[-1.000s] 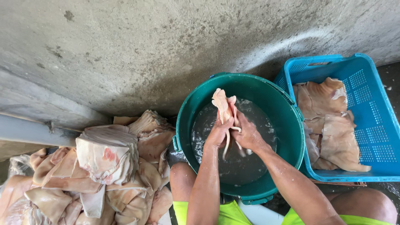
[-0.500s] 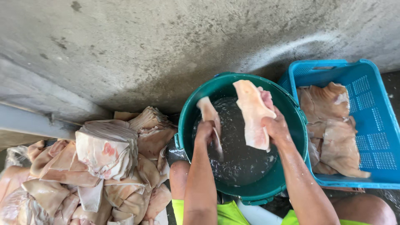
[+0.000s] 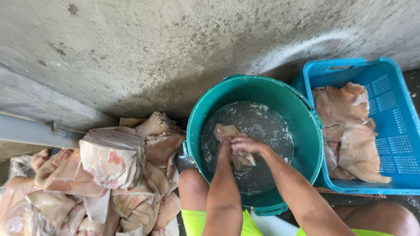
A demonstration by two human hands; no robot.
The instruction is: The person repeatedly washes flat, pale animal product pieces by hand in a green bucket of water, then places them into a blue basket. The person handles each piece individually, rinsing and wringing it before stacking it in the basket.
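Both my hands are down in a green bucket [image 3: 302, 113] of foamy water. My left hand [image 3: 225, 146] and my right hand [image 3: 246, 145] grip the same pale piece of raw skin-like meat [image 3: 224, 131], which sits partly under the water at the bucket's middle. My fingers overlap on it, so much of the piece is hidden.
A heap of pale pink raw meat pieces [image 3: 109, 175] lies at the left on the ground. A blue plastic crate [image 3: 389, 131] at the right holds several washed pieces [image 3: 350, 131]. A concrete wall [image 3: 175, 43] rises behind. My knees and yellow shorts [image 3: 192, 220] are at the bottom.
Half a second ago my hands held the meat spread above the water, right hand lifted towards the crate. Now both have dropped into the bucket, closed together on the piece.
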